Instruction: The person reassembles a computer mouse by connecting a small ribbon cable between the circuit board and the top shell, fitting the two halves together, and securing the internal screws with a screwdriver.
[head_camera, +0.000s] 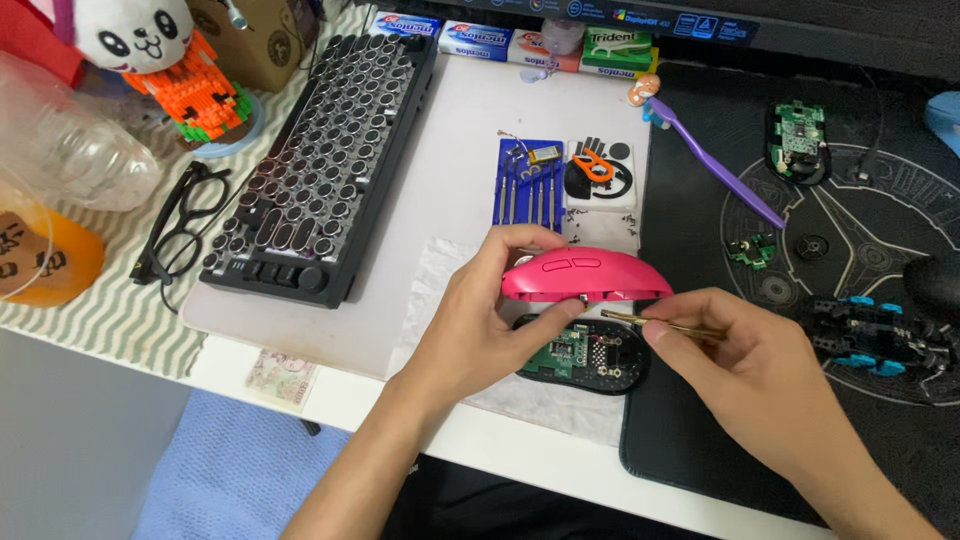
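My left hand (490, 325) grips a pink mouse shell (585, 275) by its left end and holds it just above a black mouse base (590, 358) with a green circuit board showing. My right hand (745, 370) pinches thin brass-coloured tweezers (660, 322), whose tip points left under the shell's lower edge. The base lies on a white tissue (440, 290) on the white desk.
A blue set of small screwdrivers (528, 185) and a white pad (600, 175) lie behind. A black keyboard (320, 160), glasses (185, 225), purple toothbrush (715, 160), black mouse pad (830, 260) with circuit parts (797, 140) and a black and blue part (870, 335) surround.
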